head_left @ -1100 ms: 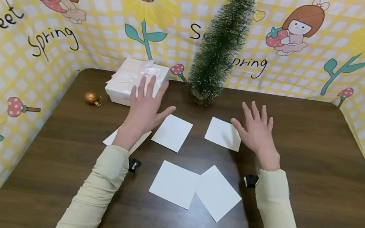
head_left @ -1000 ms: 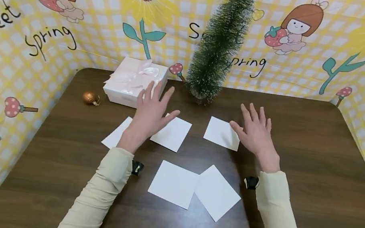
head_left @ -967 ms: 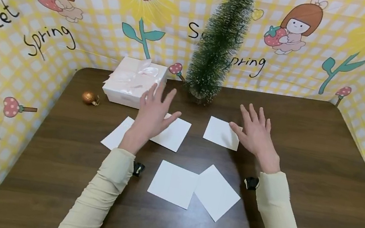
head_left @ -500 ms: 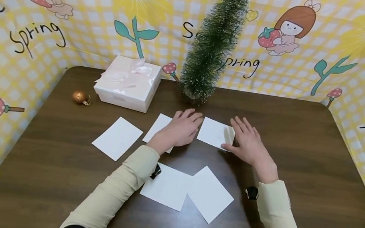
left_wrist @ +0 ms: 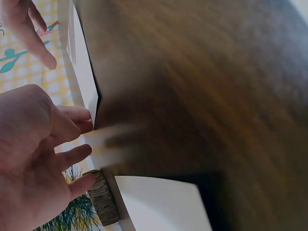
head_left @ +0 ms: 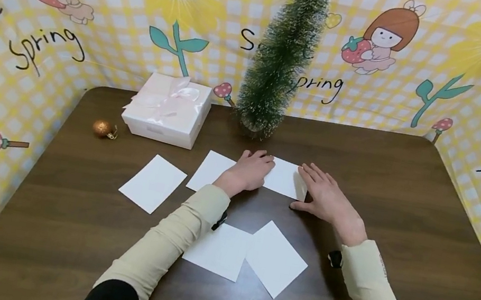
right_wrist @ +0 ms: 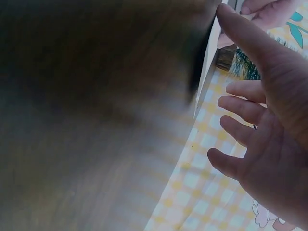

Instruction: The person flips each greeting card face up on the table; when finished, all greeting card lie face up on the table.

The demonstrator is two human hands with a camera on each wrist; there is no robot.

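Observation:
My left hand (head_left: pixel 250 170) is at the left edge of a white card (head_left: pixel 286 178), thumb and index finger pinching its corner; in the left wrist view the fingertips (left_wrist: pixel 87 118) meet at this card's corner. The other fingers of that hand are loosely bent. My right hand (head_left: pixel 325 200) is by the card's right end with fingers spread and relaxed, its thumb at the near right corner. In the right wrist view the right thumb (right_wrist: pixel 240 24) lies along the card's edge, palm facing the card.
Other white cards lie around: one (head_left: pixel 210 169) partly behind the left hand, one (head_left: pixel 152 184) further left, and an overlapping pair (head_left: pixel 219 253) in front. A white gift box (head_left: pixel 165 110), an orange-gold bauble (head_left: pixel 102 129) and a small green tree (head_left: pixel 280 60) stand at the back.
My left hand has moved right from near the gift box, across the second card, to the far card's left edge, its fingers closing in. The right hand has lowered slightly towards the card's right end.

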